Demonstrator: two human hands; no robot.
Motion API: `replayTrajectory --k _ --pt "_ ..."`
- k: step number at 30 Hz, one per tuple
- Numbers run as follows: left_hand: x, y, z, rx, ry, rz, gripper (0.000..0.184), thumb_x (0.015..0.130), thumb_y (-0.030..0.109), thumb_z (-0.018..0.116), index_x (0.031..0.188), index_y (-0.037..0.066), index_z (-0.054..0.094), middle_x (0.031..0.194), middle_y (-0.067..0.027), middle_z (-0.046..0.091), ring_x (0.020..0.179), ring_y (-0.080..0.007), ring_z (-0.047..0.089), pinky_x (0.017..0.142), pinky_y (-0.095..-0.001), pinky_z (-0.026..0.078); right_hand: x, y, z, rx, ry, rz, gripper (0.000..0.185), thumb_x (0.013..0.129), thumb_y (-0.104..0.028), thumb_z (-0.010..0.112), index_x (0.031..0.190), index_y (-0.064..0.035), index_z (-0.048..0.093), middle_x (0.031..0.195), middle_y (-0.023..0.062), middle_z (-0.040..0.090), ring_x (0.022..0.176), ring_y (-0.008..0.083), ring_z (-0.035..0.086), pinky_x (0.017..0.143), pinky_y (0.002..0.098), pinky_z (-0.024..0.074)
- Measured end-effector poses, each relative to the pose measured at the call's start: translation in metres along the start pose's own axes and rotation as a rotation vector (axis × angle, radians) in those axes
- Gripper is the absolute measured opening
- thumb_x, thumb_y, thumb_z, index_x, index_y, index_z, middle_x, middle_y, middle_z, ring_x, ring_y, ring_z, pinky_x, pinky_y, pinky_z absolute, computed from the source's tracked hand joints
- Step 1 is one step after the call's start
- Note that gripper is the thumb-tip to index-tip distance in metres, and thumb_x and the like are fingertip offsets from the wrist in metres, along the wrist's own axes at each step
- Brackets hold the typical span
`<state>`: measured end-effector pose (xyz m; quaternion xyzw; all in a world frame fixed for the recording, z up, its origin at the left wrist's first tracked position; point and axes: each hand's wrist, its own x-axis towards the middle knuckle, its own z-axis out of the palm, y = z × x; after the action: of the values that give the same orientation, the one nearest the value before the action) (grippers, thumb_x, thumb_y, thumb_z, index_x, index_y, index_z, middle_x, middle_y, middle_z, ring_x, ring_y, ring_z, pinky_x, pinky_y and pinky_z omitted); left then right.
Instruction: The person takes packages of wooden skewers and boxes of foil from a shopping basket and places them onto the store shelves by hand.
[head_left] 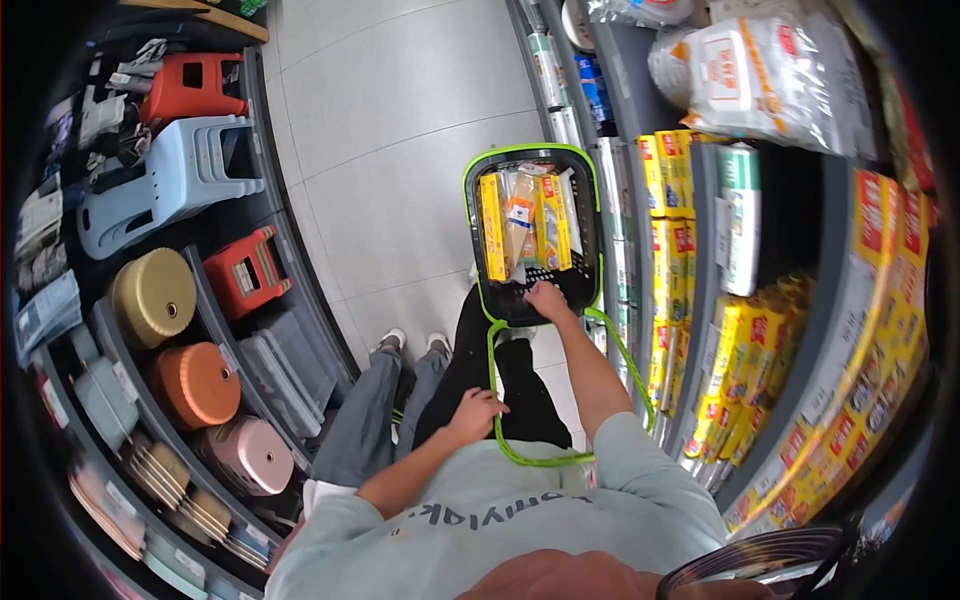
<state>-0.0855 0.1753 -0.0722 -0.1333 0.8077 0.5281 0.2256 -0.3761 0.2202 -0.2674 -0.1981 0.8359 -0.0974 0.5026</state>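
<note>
A black shopping basket (587,210) with a bright green rim is in front of my body. Inside it are yellow boxes (494,228) and a clear-wrapped pack (520,218) with an orange and blue label. Its green handle (545,461) swings back toward my shirt. My left hand (478,413) has its fingers curled at the left side of this handle. Reaching over the near rim, my right hand (545,298) is closed at the near end of the basket, below the boxes. What its fingers hold, if anything, is hidden.
Shelves on the right hold yellow boxes (735,360), a green and white roll (741,220) and plastic-wrapped packs (745,75). The left shelves carry stools (175,180) and round containers (153,297). Another person's legs (365,425) are close on my left. Grey tiles (400,110) form the aisle floor.
</note>
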Motion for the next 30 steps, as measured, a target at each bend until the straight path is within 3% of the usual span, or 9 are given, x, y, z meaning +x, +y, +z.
replayTrajectory --k 2,6,7,10,16,18,20,25,30 --pt "0.005 0.001 -0.003 -0.106 0.050 -0.017 0.041 0.076 -0.002 0.051 0.109 0.015 0.069 0.114 -0.0093 0.067 0.122 -0.0284 0.054 0.107 -0.0508 0.033 0.050 0.004 0.011 0.044 -0.020 0.003 0.036 0.077 -0.035 0.074 0.092 -0.0032 0.067 0.091 0.0199 0.069 0.091 0.0375 0.066 0.079 0.0461 0.0519" --pt "0.014 -0.003 -0.005 -0.361 0.011 -0.075 0.037 0.080 -0.003 0.051 0.112 0.009 0.065 0.115 -0.0105 0.067 0.121 -0.0285 0.056 0.106 -0.0467 0.036 0.135 -0.002 0.054 0.029 -0.079 0.064 0.045 0.075 -0.038 0.075 0.098 0.0007 0.068 0.100 0.0247 0.068 0.101 0.0385 0.065 0.087 0.0460 0.0510" --pt "0.018 -0.004 -0.004 -0.367 0.051 -0.080 0.032 0.082 -0.001 0.051 0.110 0.006 0.065 0.111 -0.0097 0.068 0.117 -0.0280 0.058 0.102 -0.0442 0.040 0.143 -0.008 0.065 0.034 -0.078 0.073 0.055 0.075 -0.035 0.076 0.112 0.0026 0.063 0.108 0.0273 0.066 0.107 0.0382 0.064 0.091 0.0456 0.0502" --pt "0.028 -0.010 0.009 -0.438 0.120 -0.172 0.027 0.085 0.001 0.053 0.108 0.005 0.065 0.106 -0.0099 0.068 0.110 -0.0281 0.061 0.097 -0.0433 0.042 0.179 0.003 0.124 0.223 0.009 0.009 0.063 0.078 -0.030 0.077 0.124 0.0053 0.054 0.117 0.0266 0.063 0.109 0.0389 0.061 0.094 0.0424 0.0486" --pt "0.046 -0.002 0.014 -0.427 0.226 -0.275 0.020 0.086 0.004 0.056 0.103 0.006 0.067 0.101 -0.0104 0.068 0.101 -0.0288 0.063 0.093 -0.0424 0.043 0.155 -0.009 0.126 0.091 0.232 0.119 0.056 0.078 -0.029 0.079 0.114 0.0049 0.053 0.112 0.0291 0.059 0.109 0.0438 0.057 0.090 0.0463 0.0486" --pt "0.049 0.002 0.012 -0.418 0.242 -0.287 0.019 0.086 0.004 0.057 0.102 0.006 0.067 0.100 -0.0103 0.068 0.100 -0.0288 0.063 0.092 -0.0421 0.043 0.163 0.017 0.123 0.090 0.129 0.122 0.055 0.080 -0.029 0.078 0.114 0.0063 0.053 0.118 0.0308 0.056 0.109 0.0412 0.057 0.085 0.0458 0.0503" --pt "0.048 0.003 0.012 -0.367 0.235 -0.287 0.019 0.085 0.005 0.058 0.102 0.006 0.067 0.100 -0.0103 0.067 0.102 -0.0284 0.063 0.094 -0.0420 0.043 0.176 0.044 0.126 0.265 -0.140 0.069 0.063 0.079 -0.035 0.077 0.118 0.0068 0.052 0.116 0.0318 0.055 0.108 0.0460 0.055 0.094 0.0482 0.0466" --pt "0.051 0.003 0.015 -0.377 0.213 -0.304 0.017 0.085 0.006 0.059 0.100 0.006 0.068 0.098 -0.0099 0.067 0.101 -0.0279 0.062 0.093 -0.0423 0.043 0.180 0.047 0.102 0.216 -0.159 0.105 0.070 0.080 -0.036 0.077 0.121 0.0131 0.048 0.112 0.0313 0.061 0.105 0.0430 0.059 0.086 0.0438 0.0512" --pt "0.051 0.001 0.021 -0.354 0.208 -0.295 0.016 0.086 0.007 0.059 0.099 0.006 0.068 0.097 -0.0099 0.067 0.099 -0.0277 0.062 0.092 -0.0426 0.043 0.164 0.017 0.079 0.305 -0.195 -0.036 0.064 0.085 -0.030 0.072 0.122 0.0156 0.046 0.107 0.0262 0.067 0.096 0.0330 0.068 0.084 0.0395 0.0526"
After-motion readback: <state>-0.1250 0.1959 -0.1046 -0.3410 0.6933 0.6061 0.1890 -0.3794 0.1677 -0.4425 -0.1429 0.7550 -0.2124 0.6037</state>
